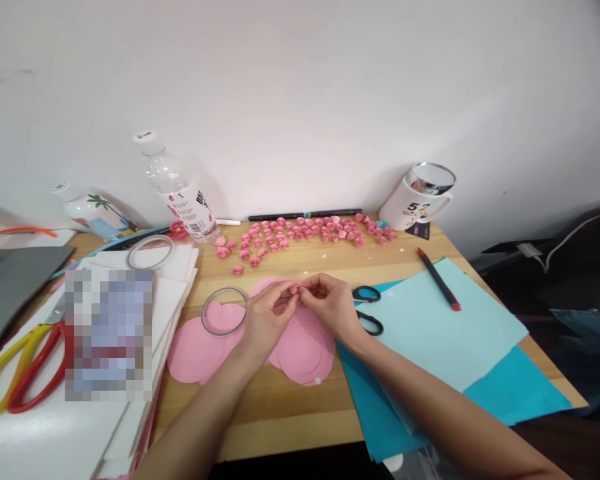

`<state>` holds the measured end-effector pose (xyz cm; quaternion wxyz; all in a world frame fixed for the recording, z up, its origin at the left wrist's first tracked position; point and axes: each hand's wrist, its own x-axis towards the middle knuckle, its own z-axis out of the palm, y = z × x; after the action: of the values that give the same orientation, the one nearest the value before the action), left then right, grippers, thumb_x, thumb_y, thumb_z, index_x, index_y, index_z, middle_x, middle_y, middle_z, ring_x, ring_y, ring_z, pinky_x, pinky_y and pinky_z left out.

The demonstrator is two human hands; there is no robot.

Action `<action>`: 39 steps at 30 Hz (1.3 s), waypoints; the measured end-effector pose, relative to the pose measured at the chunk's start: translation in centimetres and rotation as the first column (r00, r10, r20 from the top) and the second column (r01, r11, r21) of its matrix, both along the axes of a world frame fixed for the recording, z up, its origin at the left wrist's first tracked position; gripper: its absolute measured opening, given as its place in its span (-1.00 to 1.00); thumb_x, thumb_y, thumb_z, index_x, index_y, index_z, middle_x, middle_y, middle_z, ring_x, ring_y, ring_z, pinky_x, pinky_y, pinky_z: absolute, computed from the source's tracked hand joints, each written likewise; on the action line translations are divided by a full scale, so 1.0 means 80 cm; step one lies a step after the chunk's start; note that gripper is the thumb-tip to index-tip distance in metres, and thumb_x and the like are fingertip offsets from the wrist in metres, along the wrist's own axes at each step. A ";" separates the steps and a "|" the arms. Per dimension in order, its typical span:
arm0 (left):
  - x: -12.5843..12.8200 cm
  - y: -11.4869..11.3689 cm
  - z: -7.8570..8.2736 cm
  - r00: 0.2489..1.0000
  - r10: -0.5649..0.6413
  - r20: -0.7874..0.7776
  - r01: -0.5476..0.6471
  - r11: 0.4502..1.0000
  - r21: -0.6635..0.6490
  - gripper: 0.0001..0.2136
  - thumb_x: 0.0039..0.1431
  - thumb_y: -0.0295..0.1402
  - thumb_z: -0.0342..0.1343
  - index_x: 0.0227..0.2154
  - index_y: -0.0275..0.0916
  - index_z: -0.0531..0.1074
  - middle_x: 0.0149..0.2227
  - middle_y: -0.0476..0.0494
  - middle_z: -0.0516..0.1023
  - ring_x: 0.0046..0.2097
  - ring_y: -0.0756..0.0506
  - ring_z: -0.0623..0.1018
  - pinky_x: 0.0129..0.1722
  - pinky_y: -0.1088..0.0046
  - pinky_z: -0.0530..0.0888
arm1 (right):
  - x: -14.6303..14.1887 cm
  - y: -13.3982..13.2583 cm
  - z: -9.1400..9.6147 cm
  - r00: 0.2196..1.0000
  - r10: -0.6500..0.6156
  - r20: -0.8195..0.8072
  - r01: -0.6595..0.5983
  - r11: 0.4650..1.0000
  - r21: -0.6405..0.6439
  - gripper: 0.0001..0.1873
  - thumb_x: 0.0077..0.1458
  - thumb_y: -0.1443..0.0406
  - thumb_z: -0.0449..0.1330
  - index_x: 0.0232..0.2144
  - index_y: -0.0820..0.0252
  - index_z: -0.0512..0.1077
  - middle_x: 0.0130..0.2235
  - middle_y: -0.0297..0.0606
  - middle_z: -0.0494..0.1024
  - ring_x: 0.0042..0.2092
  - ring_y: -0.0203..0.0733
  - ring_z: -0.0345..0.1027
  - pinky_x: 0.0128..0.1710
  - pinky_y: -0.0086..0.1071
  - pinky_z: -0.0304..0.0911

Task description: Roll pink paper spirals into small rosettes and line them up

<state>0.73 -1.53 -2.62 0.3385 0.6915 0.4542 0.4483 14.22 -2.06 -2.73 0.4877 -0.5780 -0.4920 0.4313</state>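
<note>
Between the fingertips of my left hand (270, 312) and my right hand (330, 300) is a small pink paper roll (295, 289), pinched from both sides. My fingers cover most of it. Pink paper circles (303, 350) lie in a loose pile under my hands. More pink circles (193, 353) spread to the left, with a roll of tape (203, 313) resting on them. Behind my hands, many small rolled pink paper flowers (300, 230) stand along the back of the table. Black-handled scissors (371, 323) lie just right of my right hand, their blades hidden.
Light blue paper (445, 327) lies over darker blue sheets (525, 387), with a black-and-red marker (439, 280) on top. A white mug (415, 200) and a water bottle (185, 193) stand by the wall. Red-and-yellow scissors (35, 373) and white sheets (177, 280) are at left.
</note>
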 end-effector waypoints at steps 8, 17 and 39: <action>0.001 0.003 0.000 0.992 0.071 0.100 -0.061 0.993 -0.099 -0.81 0.02 -0.42 0.11 -0.25 -0.24 0.46 -0.28 -0.11 0.49 -0.30 -0.01 0.55 -0.28 0.48 0.54 | -0.006 -0.007 0.002 0.995 -0.013 0.097 0.000 0.991 0.135 -0.90 -0.10 0.29 0.20 -0.49 0.22 0.44 -0.47 -0.24 0.54 -0.45 -0.24 0.42 -0.39 -0.38 0.36; 0.005 0.002 0.000 0.977 0.009 0.212 0.031 0.983 -0.182 -0.70 0.02 -0.44 0.11 -0.12 -0.23 0.36 -0.28 -0.11 0.44 -0.26 -0.02 0.53 -0.23 0.44 0.51 | -0.004 -0.005 0.007 0.998 -0.035 0.054 0.032 0.998 0.059 -0.90 -0.10 0.29 0.20 -0.51 0.24 0.43 -0.47 -0.22 0.54 -0.45 -0.22 0.42 -0.41 -0.39 0.35; 0.006 -0.003 0.011 0.995 0.092 0.042 -0.089 0.992 -0.085 -0.86 0.02 -0.50 0.06 -0.35 -0.23 0.44 -0.38 -0.05 0.43 -0.32 0.01 0.47 -0.34 0.52 0.46 | -0.009 -0.009 0.005 1.000 0.013 0.022 -0.014 0.998 0.061 -0.95 -0.11 0.33 0.18 -0.51 0.22 0.42 -0.47 -0.25 0.53 -0.43 -0.21 0.42 -0.36 -0.35 0.36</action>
<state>1.20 -1.75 -1.75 0.3566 0.6450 0.4953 0.4599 13.47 -2.79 -2.34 0.4968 -0.5642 -0.5141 0.4130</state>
